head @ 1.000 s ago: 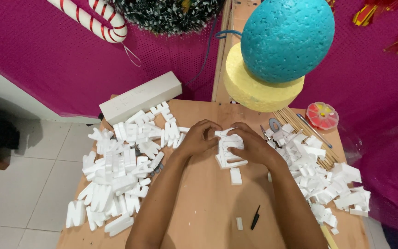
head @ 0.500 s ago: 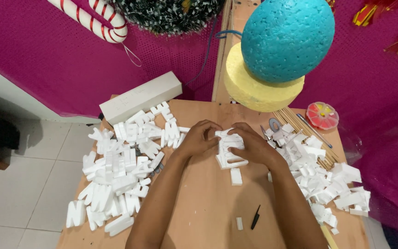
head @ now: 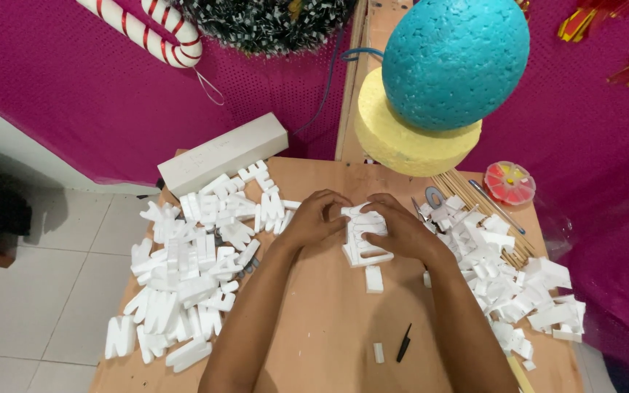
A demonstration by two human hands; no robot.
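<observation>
Nothing much has shifted since a second ago: both hands stay together at the middle of the bench, working the same white foam letter [head: 364, 234]. Left hand [head: 313, 218] curls over the letter's left side, fingers bent and knuckles up; right hand [head: 402, 227] lies on its right side, fingers spread across the top. Both are closed on the piece, which rests on the bench [head: 322, 327] with its lower edge showing below the palms. How much of the letter sits under the fingers I cannot make out.

Just below it lies a small foam offcut [head: 374, 279], and nearer the front edge a smaller foam chip [head: 378, 353] beside a thin black tool [head: 403, 343]. Both forearms run down to the front edge and are cut off there.

Along the left edge spreads a big heap of foam letters [head: 191, 269], some hanging past the edge. Toward the right edge sits a second heap of foam scraps [head: 504, 276], lying partly over a bundle of wooden skewers [head: 475, 204]. At the back right corner stands a round clear box [head: 509, 182] holding small red and yellow bits, too small to tell apart. A long white foam block [head: 221, 154] lies at the back left corner. Overhead, a teal foam ball [head: 454, 60] rests on a yellow foam disc [head: 402, 145], hiding the bench's back edge.
</observation>
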